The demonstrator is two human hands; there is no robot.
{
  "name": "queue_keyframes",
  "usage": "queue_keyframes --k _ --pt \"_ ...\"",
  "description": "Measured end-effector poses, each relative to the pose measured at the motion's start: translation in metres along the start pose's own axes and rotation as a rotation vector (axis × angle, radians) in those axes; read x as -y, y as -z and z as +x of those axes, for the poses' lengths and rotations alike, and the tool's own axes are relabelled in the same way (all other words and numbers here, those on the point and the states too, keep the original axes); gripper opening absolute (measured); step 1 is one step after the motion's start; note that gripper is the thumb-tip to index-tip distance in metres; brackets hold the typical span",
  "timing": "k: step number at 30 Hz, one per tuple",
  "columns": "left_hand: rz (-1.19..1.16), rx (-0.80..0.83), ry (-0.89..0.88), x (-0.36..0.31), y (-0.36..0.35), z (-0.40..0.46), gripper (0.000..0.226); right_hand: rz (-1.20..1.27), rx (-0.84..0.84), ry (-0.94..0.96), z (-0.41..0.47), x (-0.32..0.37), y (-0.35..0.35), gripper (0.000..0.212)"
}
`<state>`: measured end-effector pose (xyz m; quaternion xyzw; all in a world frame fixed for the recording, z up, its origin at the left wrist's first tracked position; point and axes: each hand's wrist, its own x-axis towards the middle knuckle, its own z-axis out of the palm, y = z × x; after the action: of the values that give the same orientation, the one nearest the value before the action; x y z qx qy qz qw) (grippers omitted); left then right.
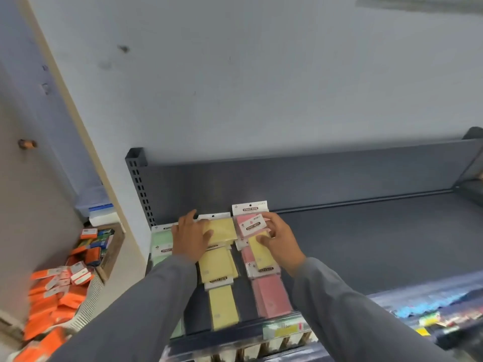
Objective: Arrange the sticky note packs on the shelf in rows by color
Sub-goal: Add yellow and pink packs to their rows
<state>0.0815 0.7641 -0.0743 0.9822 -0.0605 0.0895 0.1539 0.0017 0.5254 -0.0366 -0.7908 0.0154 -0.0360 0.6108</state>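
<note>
Done: green packs (162, 244), yellow row (218, 265), pink row (264, 283) lined up at shelf (366, 244) left end.
Left: stray yellow pack (261, 250) lying on pink row.
Left hand (190, 236): flat, fingers spread on rear yellow pack.
Right hand (281, 240): grip pinching stray pack.

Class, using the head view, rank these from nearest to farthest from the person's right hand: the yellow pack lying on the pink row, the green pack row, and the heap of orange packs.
From the right hand:
1. Yellow pack on the pink row: touching its fingers.
2. Green pack row: on the shelf's left end, beyond the left hand.
3. Heap of orange packs: off the shelf, far left.
</note>
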Motion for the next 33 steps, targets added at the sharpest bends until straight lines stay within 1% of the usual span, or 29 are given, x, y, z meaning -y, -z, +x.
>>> queue_keyframes --k 1,3,6,9,12,14,17,20,23,26,28,29,31,32,33 --pt "-0.033 -0.054 -0.014 -0.003 0.002 -0.003 0.031 0.014 -0.015 0.0 -0.004 0.002 -0.001 0.053" --pt "-0.173 -0.149 -0.062 -0.009 0.007 -0.016 0.023 0.029 -0.02 0.015 -0.015 0.006 -0.005 0.061" --pt "-0.334 -0.19 -0.15 -0.018 0.017 -0.049 0.018 0.008 0.025 0.038 -0.036 0.012 -0.024 0.07" --pt "-0.464 -0.185 -0.076 -0.028 0.031 -0.092 0.019 -0.064 0.103 0.061 -0.062 0.006 -0.05 0.074" --pt "-0.536 -0.192 0.082 -0.035 0.035 -0.139 0.019 -0.187 0.134 0.1 -0.087 -0.003 -0.068 0.066" --pt "-0.552 -0.161 0.18 -0.039 0.031 -0.173 0.018 -0.261 0.127 0.096 -0.1 -0.01 -0.073 0.057" --pt "-0.541 -0.102 0.261 -0.043 0.025 -0.213 0.017 -0.368 0.11 0.107 -0.107 -0.012 -0.084 0.052" --pt "-0.513 -0.049 0.227 -0.05 0.024 -0.231 0.008 -0.573 0.11 0.183 -0.111 -0.009 -0.093 0.052" --pt "-0.433 -0.014 0.146 -0.048 0.019 -0.231 0.013 -0.684 0.086 0.217 -0.112 -0.008 -0.1 0.055" --pt "-0.314 0.01 0.148 -0.044 0.017 -0.227 0.026 -0.712 0.01 0.231 -0.113 -0.005 -0.1 0.056" --pt "-0.256 0.02 0.121 -0.043 0.019 -0.224 0.037 -0.647 -0.104 0.213 -0.112 -0.004 -0.088 0.048" --pt "-0.234 0.006 0.109 -0.045 0.021 -0.221 0.041 -0.592 -0.185 0.171 -0.112 -0.003 -0.078 0.044" --pt "-0.205 -0.089 0.071 -0.057 0.026 -0.215 0.044 -0.467 -0.301 0.021 -0.11 -0.006 -0.053 0.038" --pt "-0.254 -0.123 0.05 -0.068 0.029 -0.213 0.042 -0.408 -0.337 -0.062 -0.11 -0.011 -0.04 0.037" --pt "-0.368 -0.122 0.038 -0.083 0.033 -0.213 0.038 -0.35 -0.361 -0.156 -0.11 -0.017 -0.028 0.037"
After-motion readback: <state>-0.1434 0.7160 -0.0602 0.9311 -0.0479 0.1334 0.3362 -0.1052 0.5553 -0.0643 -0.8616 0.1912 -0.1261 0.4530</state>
